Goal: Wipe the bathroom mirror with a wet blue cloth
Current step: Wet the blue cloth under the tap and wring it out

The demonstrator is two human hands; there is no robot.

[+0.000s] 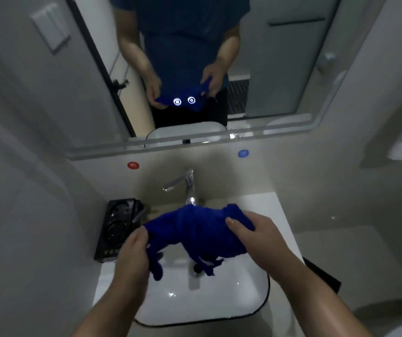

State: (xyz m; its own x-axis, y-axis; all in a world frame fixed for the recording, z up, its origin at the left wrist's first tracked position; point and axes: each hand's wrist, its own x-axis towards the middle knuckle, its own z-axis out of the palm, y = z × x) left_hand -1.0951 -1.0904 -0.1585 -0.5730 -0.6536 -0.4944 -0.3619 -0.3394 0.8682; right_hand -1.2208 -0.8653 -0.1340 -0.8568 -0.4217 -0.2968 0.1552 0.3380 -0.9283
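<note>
Blue cloth [195, 229] over white sink [219, 300]

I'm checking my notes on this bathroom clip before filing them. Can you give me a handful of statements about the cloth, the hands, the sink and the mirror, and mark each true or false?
1. Both hands grip the blue cloth above the sink. True: left hand and right hand each hold an end.
2. The cloth is pressed against the mirror. False: it is held over the basin, apart from the mirror.
3. Two lit round icons glow on the mirror. True.
4. The red dot is right of the faucet. False: it is left; the blue dot is right.
5. A black tray sits left of the sink. True.
</note>
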